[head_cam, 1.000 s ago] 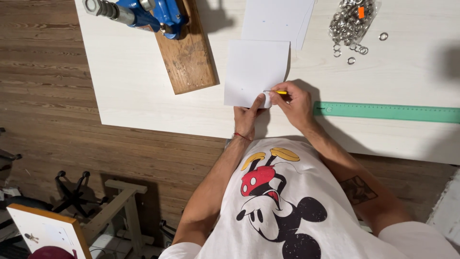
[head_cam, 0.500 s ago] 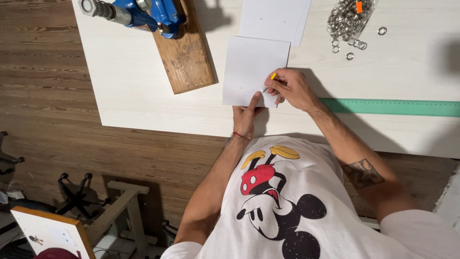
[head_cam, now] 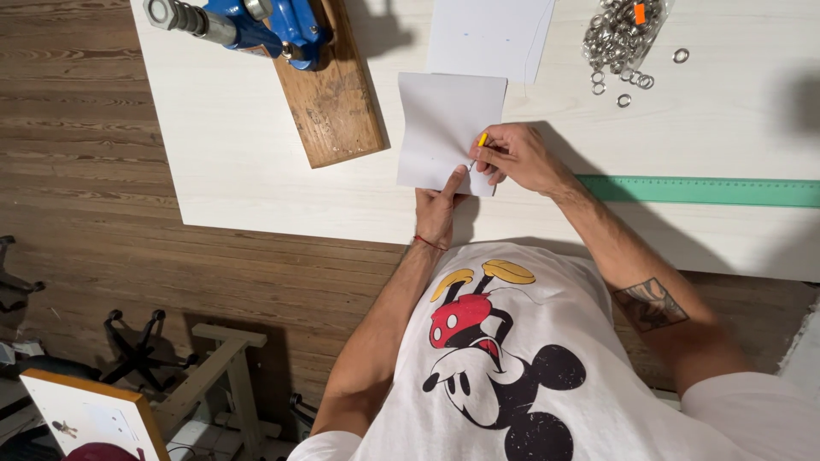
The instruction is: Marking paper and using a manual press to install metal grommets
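Since the earlier frames the right hand (head_cam: 517, 158) has slid up from the sheet's lower right corner to midway along its right edge, and the left forefinger has stretched out onto the paper. The right fingers (head_cam: 491, 162) are pinched together on a short yellow pencil (head_cam: 481, 142), its tip on the small white sheet (head_cam: 444, 119). The left hand (head_cam: 437, 212) lies at the sheet's lower edge, forefinger extended and pressing the paper, the other fingers curled. The sheet lies flat on the pale wood-grain surface (head_cam: 239, 154), near its front edge. Just beyond it is a larger white sheet (head_cam: 489, 34). To the left a wooden board (head_cam: 333, 102) carries a blue metal tool (head_cam: 256, 21); to the right are a heap of metal rings (head_cam: 617, 38) and a green ruler (head_cam: 700, 189). Below, a dark plank floor (head_cam: 94, 171) and a stool (head_cam: 218, 367).
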